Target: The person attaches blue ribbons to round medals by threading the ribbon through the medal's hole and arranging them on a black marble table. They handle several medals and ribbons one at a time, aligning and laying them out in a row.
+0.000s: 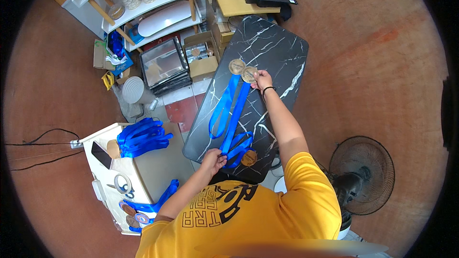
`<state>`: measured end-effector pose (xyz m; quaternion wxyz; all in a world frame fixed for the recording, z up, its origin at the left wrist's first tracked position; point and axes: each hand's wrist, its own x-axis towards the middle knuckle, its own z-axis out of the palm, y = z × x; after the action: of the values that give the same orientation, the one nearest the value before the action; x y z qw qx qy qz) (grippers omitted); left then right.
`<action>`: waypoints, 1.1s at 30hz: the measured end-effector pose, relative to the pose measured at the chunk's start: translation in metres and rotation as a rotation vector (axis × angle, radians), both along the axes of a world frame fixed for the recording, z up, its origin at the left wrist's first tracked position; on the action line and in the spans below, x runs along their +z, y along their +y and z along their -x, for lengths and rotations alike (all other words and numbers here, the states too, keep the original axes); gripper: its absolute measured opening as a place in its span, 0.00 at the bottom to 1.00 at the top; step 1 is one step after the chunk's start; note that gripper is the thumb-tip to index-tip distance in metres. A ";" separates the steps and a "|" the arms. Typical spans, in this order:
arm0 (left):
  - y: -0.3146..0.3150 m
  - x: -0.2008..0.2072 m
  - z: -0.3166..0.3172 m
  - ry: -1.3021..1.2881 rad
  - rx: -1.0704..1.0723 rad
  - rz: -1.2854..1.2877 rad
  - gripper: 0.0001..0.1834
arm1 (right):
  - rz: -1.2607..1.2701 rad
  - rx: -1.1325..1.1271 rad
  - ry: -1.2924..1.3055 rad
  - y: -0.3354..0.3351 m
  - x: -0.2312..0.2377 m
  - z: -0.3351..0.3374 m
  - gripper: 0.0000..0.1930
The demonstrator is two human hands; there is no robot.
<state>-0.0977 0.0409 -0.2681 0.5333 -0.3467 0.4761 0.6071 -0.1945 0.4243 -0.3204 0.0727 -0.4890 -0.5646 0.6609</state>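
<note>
My right hand pinches the edge of a bronze-coloured medal on the black marbled table. Its blue ribbon runs toward me, and my left hand grips the near end between closed fingers. Just left of that medal, and touching or overlapping it, lies another bronze-coloured medal, its lighter blue ribbon looped down the table. A third medal rests near the table's front edge, beside a looped blue ribbon to the right of my left hand.
To the left, a cream side table bears a bundle of blue-ribboned medals, a phone, a tape roll, scissors and more medals. A black fan stands right. Shelves and a carton are beyond.
</note>
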 end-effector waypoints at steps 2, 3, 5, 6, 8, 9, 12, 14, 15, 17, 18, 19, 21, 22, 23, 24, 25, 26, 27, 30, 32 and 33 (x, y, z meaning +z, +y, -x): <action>0.011 0.001 0.001 0.066 -0.080 0.043 0.10 | -0.095 -0.018 -0.018 0.006 -0.008 0.005 0.12; 0.015 0.002 -0.001 0.103 -0.123 0.093 0.09 | -0.142 -0.034 -0.050 0.008 -0.012 0.007 0.13; 0.024 0.001 -0.007 0.138 -0.133 0.131 0.11 | -0.132 -0.046 -0.024 0.014 -0.018 0.010 0.13; 0.027 -0.001 -0.008 0.148 -0.151 0.153 0.12 | -0.125 -0.059 -0.031 0.016 -0.021 0.012 0.13; 0.032 -0.007 -0.011 0.180 -0.155 0.200 0.15 | -0.144 -0.048 -0.003 0.019 -0.028 0.017 0.14; 0.033 -0.011 -0.010 0.192 -0.166 0.201 0.16 | -0.145 -0.060 -0.020 0.020 -0.031 0.019 0.15; 0.036 -0.024 -0.010 0.225 -0.175 0.224 0.18 | -0.295 -0.024 -0.071 0.021 -0.033 0.023 0.14; 0.037 -0.030 -0.010 0.238 -0.159 0.254 0.20 | -0.389 -0.054 -0.105 0.018 -0.031 0.022 0.13; 0.038 -0.032 -0.010 0.271 -0.167 0.251 0.21 | -0.421 -0.079 -0.129 0.018 -0.030 0.023 0.13; 0.039 -0.033 -0.010 0.284 -0.177 0.267 0.21 | -0.495 -0.063 -0.153 0.015 -0.028 0.022 0.13; 0.039 -0.033 -0.011 0.320 -0.181 0.269 0.22 | -0.525 -0.051 -0.161 0.015 -0.029 0.022 0.13; 0.040 -0.032 -0.011 0.342 -0.181 0.278 0.22 | -0.543 -0.044 -0.182 0.015 -0.030 0.023 0.14; 0.040 -0.033 -0.012 0.371 -0.173 0.300 0.23 | -0.574 -0.051 -0.183 0.016 -0.035 0.024 0.14; 0.041 -0.034 -0.013 0.378 -0.166 0.311 0.24 | -0.570 -0.060 -0.193 0.018 -0.039 0.025 0.14; 0.041 -0.035 -0.014 0.386 -0.159 0.323 0.24 | -0.626 -0.060 -0.182 0.019 -0.043 0.026 0.14; 0.040 -0.038 -0.016 0.395 -0.163 0.331 0.24 | -0.668 -0.063 -0.173 0.019 -0.047 0.028 0.14; 0.040 -0.041 -0.017 0.405 -0.167 0.339 0.24 | -0.683 -0.072 -0.232 0.019 -0.050 0.029 0.14; 0.039 -0.045 -0.019 0.407 -0.160 0.353 0.25 | -0.724 -0.066 -0.178 0.020 -0.052 0.028 0.14; 0.039 -0.049 -0.021 0.438 -0.163 0.352 0.25 | -0.737 -0.068 -0.193 0.020 -0.053 0.027 0.15; 0.037 -0.061 -0.024 0.490 -0.140 0.379 0.26 | -0.952 0.000 -0.208 0.019 -0.054 0.024 0.14; 0.036 -0.065 -0.025 0.440 -0.144 0.421 0.27 | -0.984 0.025 -0.221 0.019 -0.053 0.023 0.15; 0.036 -0.064 -0.026 0.484 -0.124 0.417 0.28 | -0.917 0.015 -0.233 0.020 -0.052 0.023 0.15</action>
<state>-0.0721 0.0773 -0.3325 0.3577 -0.2645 0.7236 0.5277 -0.2180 0.4438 -0.3727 0.2124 -0.4732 -0.8062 0.2847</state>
